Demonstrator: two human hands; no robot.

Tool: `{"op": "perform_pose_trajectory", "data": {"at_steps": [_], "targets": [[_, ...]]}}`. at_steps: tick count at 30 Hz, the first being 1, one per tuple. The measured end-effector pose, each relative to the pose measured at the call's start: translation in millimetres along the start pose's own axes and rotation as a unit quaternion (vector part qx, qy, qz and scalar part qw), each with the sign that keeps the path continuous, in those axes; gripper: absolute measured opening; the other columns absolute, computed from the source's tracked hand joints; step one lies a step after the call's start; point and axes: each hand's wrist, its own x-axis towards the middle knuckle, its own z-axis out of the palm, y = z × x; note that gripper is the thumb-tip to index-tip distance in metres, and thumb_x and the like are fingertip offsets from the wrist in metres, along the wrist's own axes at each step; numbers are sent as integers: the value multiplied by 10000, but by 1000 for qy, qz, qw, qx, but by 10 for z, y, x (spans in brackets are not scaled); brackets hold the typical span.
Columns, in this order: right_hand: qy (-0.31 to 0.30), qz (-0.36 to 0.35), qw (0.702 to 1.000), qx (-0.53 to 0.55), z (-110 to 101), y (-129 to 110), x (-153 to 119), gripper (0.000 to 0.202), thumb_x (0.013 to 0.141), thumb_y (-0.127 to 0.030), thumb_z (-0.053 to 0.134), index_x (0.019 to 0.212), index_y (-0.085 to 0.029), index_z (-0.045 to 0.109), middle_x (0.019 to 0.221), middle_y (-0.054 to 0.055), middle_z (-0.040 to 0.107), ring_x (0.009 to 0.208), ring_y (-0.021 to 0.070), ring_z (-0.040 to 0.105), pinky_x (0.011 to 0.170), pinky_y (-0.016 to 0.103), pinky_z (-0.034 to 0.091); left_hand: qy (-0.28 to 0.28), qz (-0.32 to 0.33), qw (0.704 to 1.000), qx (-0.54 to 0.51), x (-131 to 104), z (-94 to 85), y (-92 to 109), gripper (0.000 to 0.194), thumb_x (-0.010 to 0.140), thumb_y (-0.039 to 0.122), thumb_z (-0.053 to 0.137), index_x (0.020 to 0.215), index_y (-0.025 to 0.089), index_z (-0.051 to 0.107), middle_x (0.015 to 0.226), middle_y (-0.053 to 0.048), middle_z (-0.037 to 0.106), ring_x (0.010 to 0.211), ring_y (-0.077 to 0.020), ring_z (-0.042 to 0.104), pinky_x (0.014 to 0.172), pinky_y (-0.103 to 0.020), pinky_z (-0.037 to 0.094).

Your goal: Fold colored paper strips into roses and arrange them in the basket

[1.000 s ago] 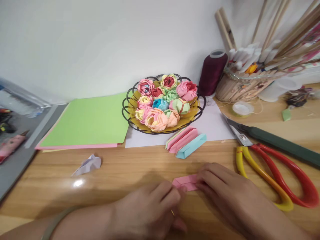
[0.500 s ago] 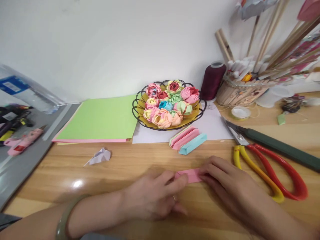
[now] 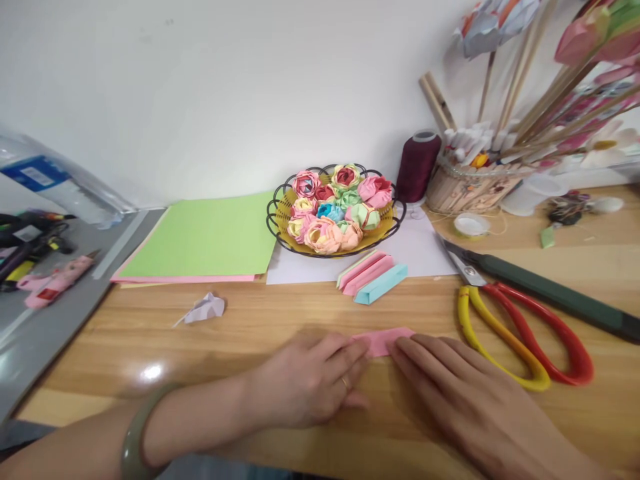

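Observation:
A folded pink paper strip (image 3: 382, 341) lies on the wooden table between my hands. My left hand (image 3: 313, 377) grips its left end, with fingers bent and fingertips pressed together on the paper. Stretched out nearly flat, the fingers of my right hand (image 3: 450, 377) rest on the strip's right end and lower edge; that thumb is hidden. Just beyond lie several folded paper pieces, with a blue one (image 3: 381, 285) in front and a pink one (image 3: 367, 272) behind it. Right of my right hand are scissors (image 3: 530, 333) with yellow and red handles.
Behind stands a yellow basket (image 3: 280, 230) of paper flowers, beside green paper sheets (image 3: 210, 237). A crumpled paper scrap (image 3: 206, 308) lies left. A dark green cutting tool (image 3: 550, 287), thread spool (image 3: 418, 167) and stick-filled holder (image 3: 463, 190) are right. A pink glue gun (image 3: 60, 280) is far left.
My right hand's fingers have gone from pinching the pink strip's right end to lying straighter along it. My left fingers have drawn closer together on the other end. The view has shifted slightly.

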Motion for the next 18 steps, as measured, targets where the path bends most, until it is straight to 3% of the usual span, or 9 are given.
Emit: {"op": "perform_pose_trajectory", "data": {"at_steps": [5,12,18], "targets": [[-10,-1,1000,9,49,56,-152,391,814,1,286,1002,-94,616,1005,132,668,881,246,614,699,369,530,41,-1,999,-8,-47,54,6,347,879,348,473,1078,89,593,1118,-73,646,965,-175,558,757,-273,509],[-81,6,996,39,179,136,-416,472,837,-43,315,1283,-105,456,1249,127,559,1107,274,517,803,416,530,82,-18,996,-9,-27,67,20,270,847,287,535,1010,87,615,1052,-53,673,919,-160,576,753,-252,511],[-89,19,994,53,163,172,-350,451,860,-70,302,1279,-133,456,1190,124,587,1063,259,540,741,399,549,46,-22,999,1,-34,13,37,273,868,275,490,1031,78,585,1100,-85,625,800,-132,582,609,-237,514]]}}
